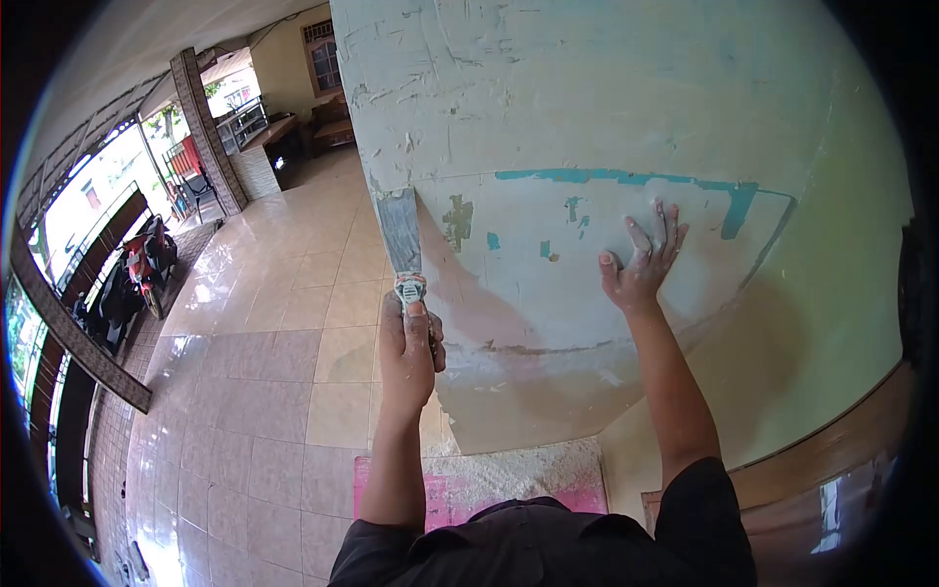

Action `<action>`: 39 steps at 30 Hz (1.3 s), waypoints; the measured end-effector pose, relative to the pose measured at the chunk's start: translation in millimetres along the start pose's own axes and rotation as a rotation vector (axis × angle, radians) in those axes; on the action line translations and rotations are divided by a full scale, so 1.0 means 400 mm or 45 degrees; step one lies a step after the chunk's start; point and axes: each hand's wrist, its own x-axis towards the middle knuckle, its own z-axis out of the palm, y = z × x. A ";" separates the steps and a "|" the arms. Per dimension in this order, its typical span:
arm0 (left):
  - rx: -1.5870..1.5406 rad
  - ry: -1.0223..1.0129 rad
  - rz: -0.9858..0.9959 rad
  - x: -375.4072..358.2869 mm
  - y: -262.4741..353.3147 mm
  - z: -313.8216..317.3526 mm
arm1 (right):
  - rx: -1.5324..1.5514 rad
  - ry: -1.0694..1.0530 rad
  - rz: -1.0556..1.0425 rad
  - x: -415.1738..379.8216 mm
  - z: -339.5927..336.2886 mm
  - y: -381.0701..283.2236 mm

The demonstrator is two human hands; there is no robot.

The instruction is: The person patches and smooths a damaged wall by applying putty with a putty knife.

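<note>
My left hand (413, 338) is wrapped round the handle of a putty knife (401, 235), thumb on its front. The wide, whitened blade points upward, and its tip lies at the left edge of the pale wall (567, 254). Spread against the wall, my right hand (648, 249) has its fingers apart and dusted white, with nothing in it. Between the hands the wall shows patches of teal paint (546, 249) and a brownish bare spot (457, 223). A teal strip (626, 177) runs across above them, and a rough crack line (548, 349) runs below.
A pink sheet (469, 499) covered in white scrapings lies at the wall's foot. Tiled floor (264, 391) stretches to the left, with a tiled pillar (208, 132) and a parked motorcycle (147, 259) farther off. Brown wood (812, 489) is at the lower right.
</note>
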 end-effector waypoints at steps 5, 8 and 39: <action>-0.001 -0.024 -0.022 -0.002 0.012 0.001 | 0.010 0.003 -0.005 0.003 -0.002 -0.003; 0.007 0.002 -0.013 0.000 0.010 0.001 | 0.013 0.001 -0.006 0.003 -0.002 -0.003; 0.006 0.007 -0.041 -0.007 0.009 0.005 | 0.035 0.008 0.004 -0.002 0.000 0.002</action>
